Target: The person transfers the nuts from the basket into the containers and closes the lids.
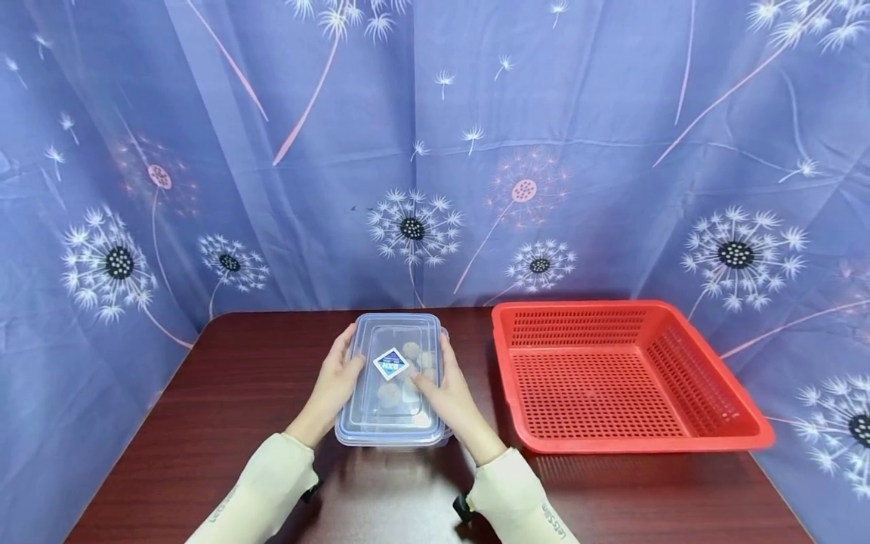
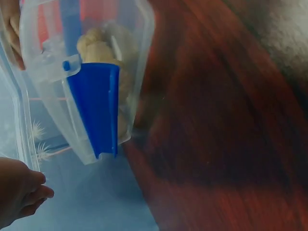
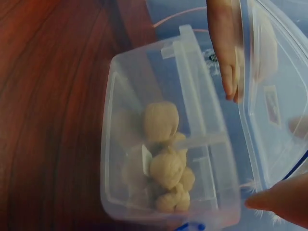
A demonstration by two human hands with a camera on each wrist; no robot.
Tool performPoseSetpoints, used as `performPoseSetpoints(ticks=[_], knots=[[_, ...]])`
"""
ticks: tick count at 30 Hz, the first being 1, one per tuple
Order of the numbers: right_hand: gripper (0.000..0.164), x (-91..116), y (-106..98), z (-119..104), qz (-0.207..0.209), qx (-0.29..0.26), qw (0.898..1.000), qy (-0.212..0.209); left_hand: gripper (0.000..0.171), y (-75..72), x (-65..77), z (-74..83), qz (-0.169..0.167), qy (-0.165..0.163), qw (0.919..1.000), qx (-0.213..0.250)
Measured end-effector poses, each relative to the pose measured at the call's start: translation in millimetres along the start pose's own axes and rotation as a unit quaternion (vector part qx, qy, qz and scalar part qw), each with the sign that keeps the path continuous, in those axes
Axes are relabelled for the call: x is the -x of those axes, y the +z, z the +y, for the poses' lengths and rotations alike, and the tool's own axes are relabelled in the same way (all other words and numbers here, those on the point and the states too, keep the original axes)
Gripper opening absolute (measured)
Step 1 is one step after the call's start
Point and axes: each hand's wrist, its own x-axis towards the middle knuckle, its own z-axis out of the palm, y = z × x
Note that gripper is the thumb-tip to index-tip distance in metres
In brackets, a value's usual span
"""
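A clear plastic lid [image 1: 370,419] with a pale blue rim and a diamond-shaped sticker [image 1: 390,363] is held level between both hands. My left hand [image 1: 336,381] grips its left edge, thumb on top. On the right edge, my right hand [image 1: 450,393] holds it with the thumb reaching over the top. Under the lid stands a clear plastic box [image 3: 139,72] on the table; both wrist views show a gap between the two. Several round beige lumps [image 3: 161,120] lie inside the box. A blue latch flap [image 2: 98,110] hangs on one side of it.
To the right, a red perforated plastic basket [image 1: 591,444] sits on the dark reddish-brown table [image 1: 238,378]. Behind the table hangs a blue curtain [image 1: 326,189] with dandelion prints, which also runs along both sides.
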Motion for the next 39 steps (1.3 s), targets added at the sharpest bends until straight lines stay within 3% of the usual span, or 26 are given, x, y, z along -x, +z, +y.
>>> performPoseSetpoints(ticks=[7, 18, 29, 39], knots=[[0.072, -4, -1, 12, 0.025, 0.023, 0.999, -0.011, 0.067, 8.0, -6.5, -12.9, -0.025, -0.027, 0.9993, -0.004], [0.071, -9, -5, 29, 0.021, 0.018, 0.999, 0.036, 0.072, 9.2, -13.2, -31.2, -0.075, -0.059, 0.9952, -0.025], [0.068, -11, -9, 33, 0.014, 0.021, 0.997, 0.066, 0.066, 0.9, -19.6, -34.6, -0.102, -0.06, 0.9924, -0.034], [0.069, -19, -6, 33, 0.006, 0.041, 0.996, 0.082, 0.062, -5.0, -25.2, -35.4, -0.112, -0.07, 0.9879, -0.082]])
